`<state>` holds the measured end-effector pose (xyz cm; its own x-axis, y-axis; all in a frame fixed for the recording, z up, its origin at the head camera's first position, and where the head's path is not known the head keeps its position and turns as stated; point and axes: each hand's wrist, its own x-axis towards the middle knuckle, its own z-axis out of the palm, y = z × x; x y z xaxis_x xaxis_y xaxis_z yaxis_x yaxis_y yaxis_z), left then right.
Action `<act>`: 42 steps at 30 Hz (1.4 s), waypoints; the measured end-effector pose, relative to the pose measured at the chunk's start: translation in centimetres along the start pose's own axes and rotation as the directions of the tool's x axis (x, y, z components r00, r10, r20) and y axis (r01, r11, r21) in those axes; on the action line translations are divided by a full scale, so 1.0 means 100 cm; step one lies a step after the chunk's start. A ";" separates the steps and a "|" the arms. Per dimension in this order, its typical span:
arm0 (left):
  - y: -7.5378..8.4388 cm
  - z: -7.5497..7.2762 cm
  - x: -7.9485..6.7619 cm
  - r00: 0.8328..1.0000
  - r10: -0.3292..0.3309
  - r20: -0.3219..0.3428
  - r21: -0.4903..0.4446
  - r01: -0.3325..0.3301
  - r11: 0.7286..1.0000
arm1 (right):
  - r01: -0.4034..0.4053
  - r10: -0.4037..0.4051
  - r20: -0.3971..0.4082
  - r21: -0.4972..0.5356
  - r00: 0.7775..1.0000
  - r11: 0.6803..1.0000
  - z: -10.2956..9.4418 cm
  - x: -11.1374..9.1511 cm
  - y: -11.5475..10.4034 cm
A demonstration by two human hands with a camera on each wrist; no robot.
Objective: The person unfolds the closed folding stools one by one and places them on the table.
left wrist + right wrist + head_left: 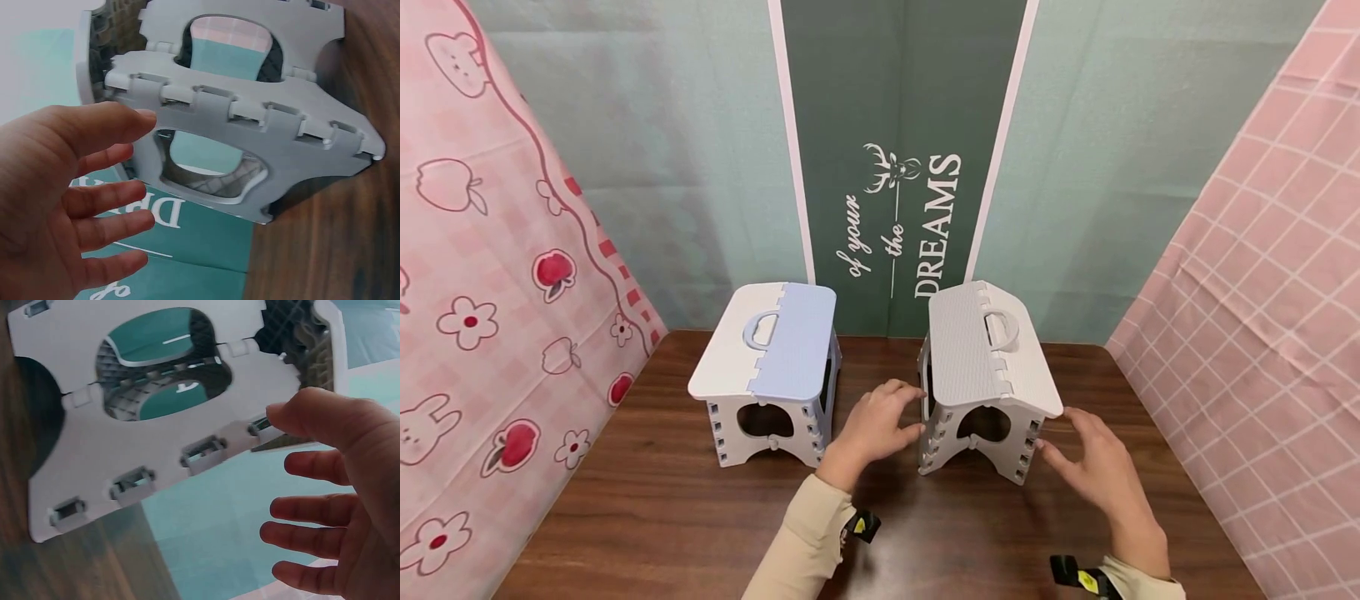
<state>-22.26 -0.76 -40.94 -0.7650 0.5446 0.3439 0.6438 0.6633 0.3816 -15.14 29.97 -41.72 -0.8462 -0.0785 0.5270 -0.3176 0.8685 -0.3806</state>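
A folding step stool [958, 346] with a grey and white top stands on the table right of centre. Its top is bent along the middle into a slight ridge, and a carrying handle [1004, 332] lies on it. My left hand [875, 423] is at its left side, fingers spread and relaxed; in the left wrist view the thumb is near the hinged side panel [297, 150]. At the other side is my right hand [1099, 467], fingers loosely extended, its thumb at or close to the leg panel [150, 447]. Neither hand grips the stool; contact is hard to tell.
A second folding stool [797, 342], blue and white, stands unfolded to the left. Behind the brown wooden table [647, 517] hangs a green cloth [902, 83] with printed words. Pink patterned cloths [1247, 333] flank both sides.
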 end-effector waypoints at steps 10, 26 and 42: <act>0.007 -0.018 0.005 0.999 0.011 -0.049 0.029 -0.009 1.000 | 0.086 -0.086 -0.050 0.004 0.995 0.996 -0.014 0.018 -0.004; 0.026 -0.018 0.023 0.971 0.177 -0.162 0.023 -0.176 0.984 | 0.208 -0.203 -0.074 0.071 0.976 0.976 -0.013 0.048 -0.018; 0.037 0.005 0.043 0.941 0.272 -0.202 0.004 -0.277 0.961 | 0.184 -0.186 0.001 0.129 0.983 0.974 0.003 0.062 -0.030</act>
<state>-23.18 4.23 -38.46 -0.5407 0.5892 0.6004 0.8302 0.4890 0.2677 -19.55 26.75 -37.52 -0.7730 -0.2394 0.5875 -0.5205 0.7686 -0.3718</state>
